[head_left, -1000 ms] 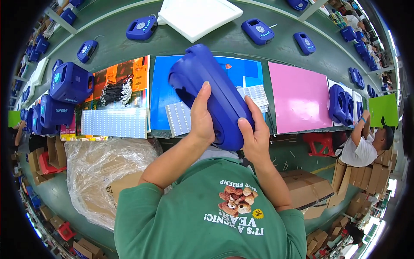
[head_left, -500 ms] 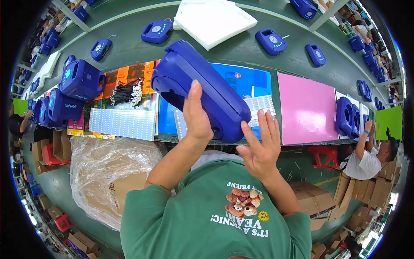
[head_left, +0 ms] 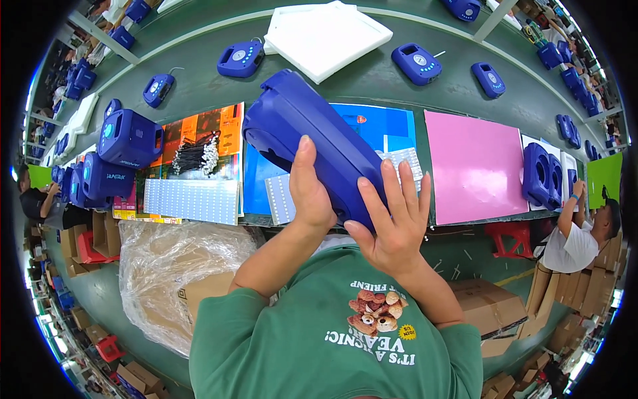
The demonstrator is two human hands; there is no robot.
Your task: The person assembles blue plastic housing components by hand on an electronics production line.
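A blue plastic housing [head_left: 319, 133] with a round opening in its left side is tilted in the air above the table, its upper end leaning left and away from me. My left hand [head_left: 311, 193] holds it from the left and below, thumb up along its side; the other fingers are hidden behind it. At its lower right end, the fingers of my right hand [head_left: 397, 229] are stretched and spread flat against the surface. Under the housing, a blue sheet [head_left: 256, 179] and white strip panels [head_left: 280, 199] are partly covered.
Left on the table are a strip panel [head_left: 191, 199], a bundle of black wires [head_left: 196, 155] and stacked blue units [head_left: 131, 137]. A pink sheet [head_left: 474, 166] and blue housings [head_left: 539, 174] lie right. Beyond, blue units [head_left: 417, 64] and white foam [head_left: 325, 40] rest on a green surface. A co-worker [head_left: 577, 239] sits right.
My right hand has moved left and onto the housing's lower end, its fingers now lying over it. The housing has turned a little more upright and shifted slightly.
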